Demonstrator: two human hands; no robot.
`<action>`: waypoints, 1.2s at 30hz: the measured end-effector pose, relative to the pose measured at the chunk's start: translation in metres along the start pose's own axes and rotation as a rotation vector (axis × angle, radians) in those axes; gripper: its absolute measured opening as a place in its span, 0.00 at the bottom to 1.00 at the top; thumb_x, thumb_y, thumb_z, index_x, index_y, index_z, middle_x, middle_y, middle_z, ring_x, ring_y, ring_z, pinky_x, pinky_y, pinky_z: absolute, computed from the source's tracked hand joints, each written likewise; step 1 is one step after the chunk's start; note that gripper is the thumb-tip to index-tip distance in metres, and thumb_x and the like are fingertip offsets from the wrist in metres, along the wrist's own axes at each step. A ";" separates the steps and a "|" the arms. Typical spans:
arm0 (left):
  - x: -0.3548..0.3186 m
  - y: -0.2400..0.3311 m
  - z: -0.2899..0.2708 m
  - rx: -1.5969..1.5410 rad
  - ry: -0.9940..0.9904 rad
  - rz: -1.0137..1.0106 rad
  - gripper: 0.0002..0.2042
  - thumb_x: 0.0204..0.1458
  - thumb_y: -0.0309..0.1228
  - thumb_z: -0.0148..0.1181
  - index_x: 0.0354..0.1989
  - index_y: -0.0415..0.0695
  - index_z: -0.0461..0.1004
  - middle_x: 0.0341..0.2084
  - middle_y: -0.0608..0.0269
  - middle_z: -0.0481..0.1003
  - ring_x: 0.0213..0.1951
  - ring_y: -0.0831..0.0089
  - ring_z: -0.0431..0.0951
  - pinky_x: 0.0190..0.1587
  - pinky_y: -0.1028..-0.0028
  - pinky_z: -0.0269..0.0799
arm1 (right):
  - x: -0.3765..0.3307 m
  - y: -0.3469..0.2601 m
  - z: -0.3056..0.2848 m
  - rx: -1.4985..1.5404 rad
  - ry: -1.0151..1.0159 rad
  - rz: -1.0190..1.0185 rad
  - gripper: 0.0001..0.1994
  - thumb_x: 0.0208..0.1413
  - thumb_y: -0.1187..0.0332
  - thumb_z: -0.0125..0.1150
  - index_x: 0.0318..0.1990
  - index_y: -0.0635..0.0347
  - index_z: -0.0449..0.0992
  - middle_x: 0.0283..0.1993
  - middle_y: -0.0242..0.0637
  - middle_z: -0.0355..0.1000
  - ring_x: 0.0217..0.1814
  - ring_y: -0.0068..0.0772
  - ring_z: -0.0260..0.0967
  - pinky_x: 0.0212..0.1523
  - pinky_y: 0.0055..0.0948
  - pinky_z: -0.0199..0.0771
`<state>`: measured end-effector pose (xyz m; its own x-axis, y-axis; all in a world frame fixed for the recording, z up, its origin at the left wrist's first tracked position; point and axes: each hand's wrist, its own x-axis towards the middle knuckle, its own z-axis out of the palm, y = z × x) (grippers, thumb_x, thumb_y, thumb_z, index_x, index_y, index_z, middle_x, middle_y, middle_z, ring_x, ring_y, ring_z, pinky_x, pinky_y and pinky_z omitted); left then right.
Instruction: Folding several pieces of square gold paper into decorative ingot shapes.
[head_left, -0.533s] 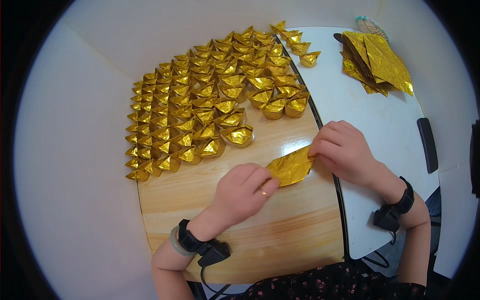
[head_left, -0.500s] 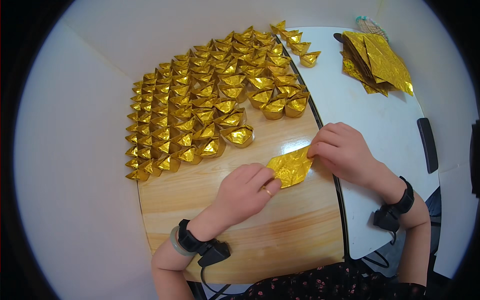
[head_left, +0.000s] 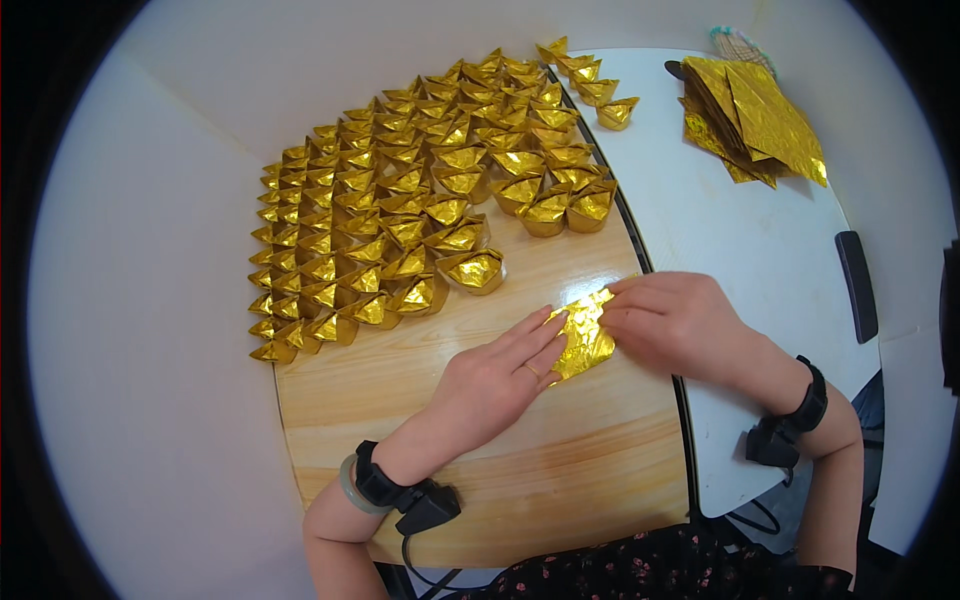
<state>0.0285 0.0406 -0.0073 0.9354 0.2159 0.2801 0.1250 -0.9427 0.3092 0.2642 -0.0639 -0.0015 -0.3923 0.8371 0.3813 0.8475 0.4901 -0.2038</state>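
Observation:
A folded sheet of gold foil paper [head_left: 588, 342] lies on the wood-patterned tabletop [head_left: 520, 470] in front of me. My left hand [head_left: 492, 382] rests on its left part with the fingers stretched out flat. At the right edge of the sheet, my right hand [head_left: 678, 325] has its fingers closed in a pinch; the exact contact is partly covered by the fingertips. Rows of finished gold paper ingots [head_left: 405, 205], boat-shaped with pointed ends, stand close together just beyond my left hand.
On the white table [head_left: 760, 300] to the right lies a fanned stack of gold foil sheets [head_left: 765, 115]. A few more gold ingots [head_left: 615, 113] stand at that table's far left. A black bar-shaped object [head_left: 856, 287] sits at its right edge. White walls [head_left: 150, 300] enclose the left and back.
My left hand has gone from gripping the sheet's left end to lying flat on it. My right hand has moved slightly down and left, and the sheet's visible outline is shorter.

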 end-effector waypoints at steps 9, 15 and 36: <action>-0.004 0.001 -0.002 0.253 0.173 0.091 0.13 0.42 0.35 0.72 0.35 0.43 0.79 0.41 0.63 0.80 0.46 0.65 0.80 0.40 0.71 0.78 | -0.001 0.003 -0.005 -0.142 0.116 0.136 0.08 0.40 0.73 0.69 0.31 0.58 0.79 0.34 0.35 0.78 0.38 0.34 0.77 0.38 0.30 0.78; -0.002 0.000 -0.006 0.289 0.224 0.201 0.11 0.39 0.32 0.72 0.29 0.44 0.77 0.34 0.64 0.78 0.40 0.66 0.79 0.37 0.71 0.77 | 0.002 0.000 -0.010 -0.123 0.070 0.162 0.07 0.41 0.69 0.67 0.29 0.57 0.77 0.29 0.32 0.72 0.35 0.35 0.73 0.37 0.32 0.73; 0.001 0.017 -0.004 0.108 0.066 0.019 0.19 0.41 0.31 0.69 0.44 0.42 0.77 0.34 0.64 0.71 0.33 0.68 0.74 0.28 0.73 0.72 | 0.004 -0.004 0.003 0.109 -0.039 -0.032 0.13 0.46 0.66 0.65 0.40 0.57 0.75 0.39 0.33 0.70 0.46 0.36 0.69 0.45 0.33 0.71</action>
<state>0.0305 0.0258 0.0014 0.9147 0.2105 0.3450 0.1454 -0.9679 0.2050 0.2586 -0.0622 -0.0017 -0.4342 0.8282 0.3542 0.7910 0.5387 -0.2900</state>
